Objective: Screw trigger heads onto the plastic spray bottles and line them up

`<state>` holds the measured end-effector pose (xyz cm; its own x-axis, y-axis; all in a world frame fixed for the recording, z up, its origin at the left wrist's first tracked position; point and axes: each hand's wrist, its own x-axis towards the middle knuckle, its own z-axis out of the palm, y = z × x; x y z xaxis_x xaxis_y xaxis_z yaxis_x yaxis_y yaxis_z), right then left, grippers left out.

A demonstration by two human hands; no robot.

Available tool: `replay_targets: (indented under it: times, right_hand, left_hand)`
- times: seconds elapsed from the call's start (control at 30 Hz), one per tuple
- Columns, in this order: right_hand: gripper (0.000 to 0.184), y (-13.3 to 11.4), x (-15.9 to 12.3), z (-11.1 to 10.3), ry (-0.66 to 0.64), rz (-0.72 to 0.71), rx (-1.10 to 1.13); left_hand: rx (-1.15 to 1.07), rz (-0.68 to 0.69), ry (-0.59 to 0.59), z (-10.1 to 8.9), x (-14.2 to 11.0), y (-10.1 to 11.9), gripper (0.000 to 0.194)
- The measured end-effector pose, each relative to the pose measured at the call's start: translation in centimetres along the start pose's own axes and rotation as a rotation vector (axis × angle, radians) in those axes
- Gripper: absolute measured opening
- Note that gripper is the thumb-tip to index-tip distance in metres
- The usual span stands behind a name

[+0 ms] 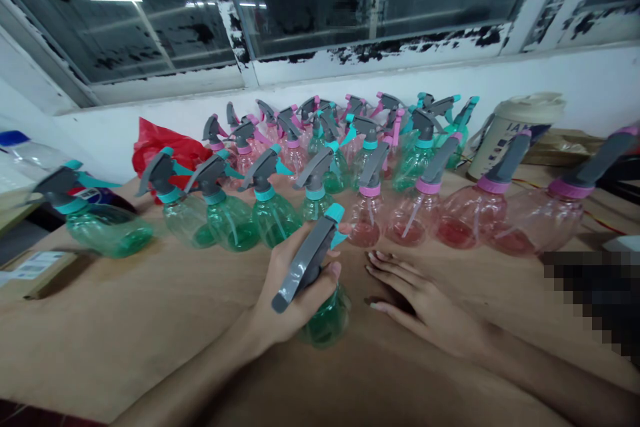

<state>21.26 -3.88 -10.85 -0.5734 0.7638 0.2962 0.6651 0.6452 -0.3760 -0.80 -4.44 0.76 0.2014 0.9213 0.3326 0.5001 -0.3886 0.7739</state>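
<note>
My left hand (293, 293) is wrapped round the neck of a green spray bottle (327, 320), which has a grey and teal trigger head (306, 257). The bottle stands on the wooden table (200, 347) in front of me. To its right, my right hand (417, 297) rests on the tabletop with its fingers spread, holding nothing. Just beyond my hands runs a row of spray bottles. Those on the left are green, such as the green bottle (233, 223); those on the right are pink, such as the pink bottle (407, 220). Coloured liquid lies in their bottoms.
More pink and green spray bottles crowd behind the row, near the white wall (600, 87). A red plastic bag (163, 150) lies at back left, a beige tumbler (510, 133) stands at back right, and a cardboard box (43, 273) sits at the left edge.
</note>
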Motion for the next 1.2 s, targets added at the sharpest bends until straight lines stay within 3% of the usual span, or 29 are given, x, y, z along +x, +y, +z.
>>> replay_targets:
  times: [0.1, 0.33, 0.5, 0.7, 0.93, 1.2]
  right_hand:
    - [0.052, -0.05, 0.02, -0.05, -0.025, 0.001, -0.022]
    - [0.051, 0.09, 0.01, 0.09, -0.003, 0.001, 0.006]
    - [0.052, 0.07, 0.01, 0.13, 0.008, -0.003, 0.029]
    - [0.052, -0.02, 0.03, 0.06, 0.033, -0.015, 0.026]
    - [0.051, 0.05, 0.08, 0.13, 0.018, -0.010, 0.016]
    - [0.052, 0.18, -0.01, 0.19, 0.032, -0.006, 0.040]
  left_hand:
    - [-0.005, 0.043, -0.012, -0.08, 0.01, -0.12, 0.013]
    - [-0.092, -0.032, -0.050, -0.09, 0.07, -0.55, 0.028]
    - [-0.061, 0.004, -0.056, 0.01, 0.09, -0.46, 0.008]
    - [0.003, 0.038, -0.059, -0.19, 0.19, 0.00, 0.002]
    - [0.022, 0.040, -0.048, 0.00, 0.13, -0.13, 0.027]
    - [0.070, 0.087, -0.018, 0.17, -0.15, -0.72, 0.033]
